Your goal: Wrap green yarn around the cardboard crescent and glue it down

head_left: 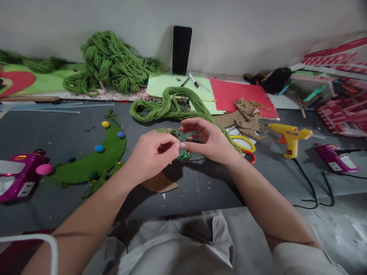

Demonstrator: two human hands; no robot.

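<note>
On my head feed, my left hand (155, 154) and right hand (212, 143) meet over the bench (200, 191). I have the left fingers pinched at the tips; I cannot tell whether they grip anything. My right thumb reaches those tips, the other right fingers curved and parted from it. The cardboard (160, 183) lies below my left hand, partly hidden by it. Beyond my 2 hands I see a skein (168, 103), with scissors (241, 138) by my right wrist and a green crescent (86, 164) to the left.
</note>
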